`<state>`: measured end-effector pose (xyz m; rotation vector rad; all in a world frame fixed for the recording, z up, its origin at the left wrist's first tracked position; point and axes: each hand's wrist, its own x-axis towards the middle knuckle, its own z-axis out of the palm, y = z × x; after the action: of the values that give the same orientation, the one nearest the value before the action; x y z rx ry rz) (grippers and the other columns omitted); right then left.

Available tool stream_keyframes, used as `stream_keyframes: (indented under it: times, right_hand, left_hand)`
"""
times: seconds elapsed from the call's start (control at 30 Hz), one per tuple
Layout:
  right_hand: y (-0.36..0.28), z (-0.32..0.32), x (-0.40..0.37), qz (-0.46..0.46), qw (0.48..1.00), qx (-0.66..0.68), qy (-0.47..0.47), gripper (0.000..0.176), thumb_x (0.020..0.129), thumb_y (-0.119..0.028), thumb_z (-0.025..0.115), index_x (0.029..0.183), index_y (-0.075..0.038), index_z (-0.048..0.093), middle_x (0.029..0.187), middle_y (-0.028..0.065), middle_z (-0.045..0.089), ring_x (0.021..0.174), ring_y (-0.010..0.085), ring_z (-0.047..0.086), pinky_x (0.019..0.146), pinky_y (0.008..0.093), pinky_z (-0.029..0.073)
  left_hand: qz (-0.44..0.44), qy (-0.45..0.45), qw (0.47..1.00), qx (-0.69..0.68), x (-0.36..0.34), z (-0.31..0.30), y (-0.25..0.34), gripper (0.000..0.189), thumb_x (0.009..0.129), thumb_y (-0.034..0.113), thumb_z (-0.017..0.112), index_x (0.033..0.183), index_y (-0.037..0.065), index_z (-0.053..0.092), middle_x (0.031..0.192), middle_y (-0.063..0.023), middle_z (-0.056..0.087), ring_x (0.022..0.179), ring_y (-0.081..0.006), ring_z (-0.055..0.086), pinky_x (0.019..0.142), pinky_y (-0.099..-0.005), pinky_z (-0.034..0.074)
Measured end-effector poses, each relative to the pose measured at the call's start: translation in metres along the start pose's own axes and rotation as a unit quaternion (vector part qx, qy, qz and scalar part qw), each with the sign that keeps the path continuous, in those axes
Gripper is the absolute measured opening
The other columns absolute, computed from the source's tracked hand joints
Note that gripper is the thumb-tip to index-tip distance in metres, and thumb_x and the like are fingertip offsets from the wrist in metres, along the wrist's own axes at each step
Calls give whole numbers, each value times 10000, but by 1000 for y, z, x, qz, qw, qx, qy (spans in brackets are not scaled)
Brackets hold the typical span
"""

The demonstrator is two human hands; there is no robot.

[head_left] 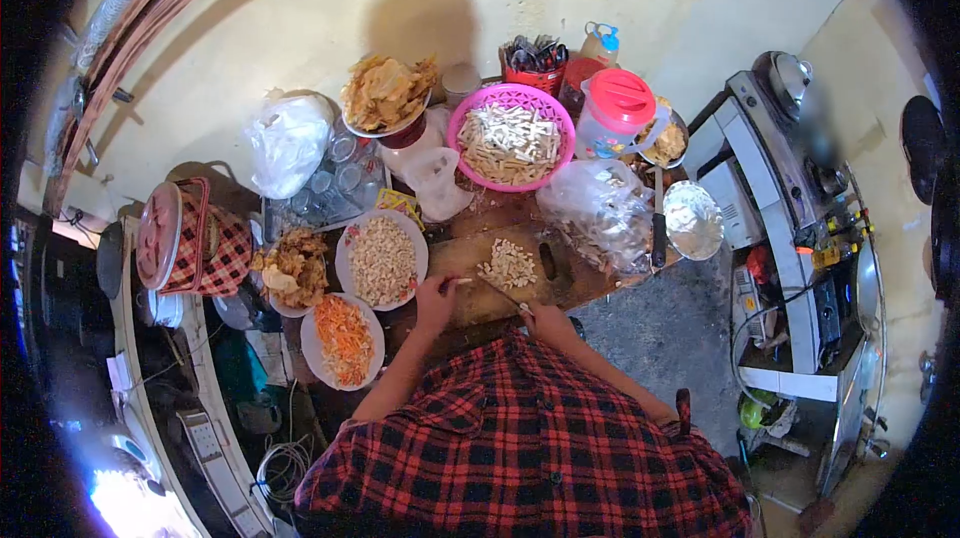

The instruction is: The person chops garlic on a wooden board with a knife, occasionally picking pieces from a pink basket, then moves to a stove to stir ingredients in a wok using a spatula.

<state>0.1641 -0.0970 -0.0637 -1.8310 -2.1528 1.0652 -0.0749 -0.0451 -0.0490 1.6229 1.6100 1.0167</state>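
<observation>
My left hand (435,302) is closed on a short white vegetable stick (462,281) over the wooden cutting board (468,260). In my right hand (548,322) is the handle of a knife (499,289), its blade pointing left toward the stick. A heap of small diced pale pieces (508,265) lies on the board just beyond the blade. Behind the board, a pink basket (455,150) holds many white sticks. Left of my left hand are a white plate (421,240) of diced pieces and another plate (313,360) of shredded orange and white vegetables.
Plastic bags (600,203) and a second knife (658,228) lie to the right, near a foil-covered bowl (694,221). A pink-lidded jug (620,106) stands behind them. Fried food (388,93) fills a raised bowl at the back left. A stove (775,128) stands far right.
</observation>
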Motion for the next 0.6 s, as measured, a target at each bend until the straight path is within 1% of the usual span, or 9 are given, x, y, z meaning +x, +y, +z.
stream_keyframes:
  times: [0.07, 0.17, 0.2, 0.27, 0.3, 0.37, 0.4, 0.47, 0.6]
  right_hand:
    - [-1, 1, -8, -8, 998, 5, 63, 298, 873, -289, 442, 957, -9, 498, 684, 253, 570, 647, 436, 553, 578, 513, 432]
    - [-8, 1, -12, -24, 998, 34, 52, 316, 879, -283, 428, 991, 11, 456, 651, 263, 560, 622, 449, 545, 551, 521, 425]
    - [-11, 1, -12, -26, 998, 33, 49, 316, 879, -283, 428, 991, 11, 456, 651, 263, 560, 622, 449, 545, 551, 521, 425]
    - [-16, 3, -13, 0, 999, 27, 22, 329, 879, -285, 429, 1002, 19, 438, 666, 266, 564, 632, 451, 547, 565, 528, 424]
    - [-17, 5, -14, -1, 999, 27, 18, 329, 879, -285, 429, 1002, 19, 438, 666, 266, 564, 632, 451, 547, 565, 528, 424]
    - [-21, 6, -16, 9, 999, 34, 20, 315, 880, -285, 425, 985, 12, 437, 670, 272, 564, 639, 450, 552, 564, 533, 425]
    - [-24, 4, -17, 8, 999, 34, 18, 315, 880, -285, 425, 985, 12, 437, 670, 272, 564, 639, 450, 552, 564, 533, 425]
    - [-28, 1, -21, 22, 999, 38, 12, 303, 882, -281, 420, 971, 8, 435, 658, 273, 561, 624, 451, 551, 549, 537, 425]
    - [-26, 6, -22, -15, 999, 21, 45, 296, 883, -280, 411, 964, 4, 430, 645, 266, 562, 604, 449, 552, 535, 537, 427]
  left_hand:
    - [67, -5, 997, 46, -6, -3, 1, 125, 740, 60, 628, 850, 0, 626, 777, -130, 626, 666, -222, 605, 624, -313, 468]
    - [42, -2, 998, 44, -18, 1, 9, 194, 723, 62, 643, 907, 6, 614, 788, -136, 622, 687, -244, 606, 651, -337, 476]
    - [39, 0, 998, 45, -23, 10, 2, 194, 723, 62, 643, 907, 6, 614, 788, -136, 622, 687, -244, 606, 651, -337, 476]
    - [4, -29, 999, -42, -32, 24, -2, 249, 706, 44, 639, 950, 18, 600, 833, -147, 612, 754, -275, 601, 698, -350, 479]
    - [0, -27, 999, -42, -36, 24, 0, 249, 706, 44, 639, 950, 18, 600, 833, -147, 612, 754, -275, 601, 698, -350, 479]
    - [85, -37, 995, 39, -40, 19, 4, 260, 691, 39, 634, 947, 23, 599, 877, -148, 601, 845, -301, 577, 753, -367, 468]
    - [83, -36, 995, 39, -41, 15, 8, 260, 691, 39, 634, 947, 23, 599, 877, -148, 601, 845, -301, 577, 753, -367, 468]
    - [135, -11, 986, 97, -43, 11, 12, 226, 689, 45, 629, 912, 22, 606, 888, -136, 598, 892, -306, 555, 792, -379, 449]
    - [128, -21, 989, 74, -44, 12, 5, 199, 685, 59, 634, 880, 22, 616, 879, -126, 600, 901, -303, 546, 810, -384, 436]
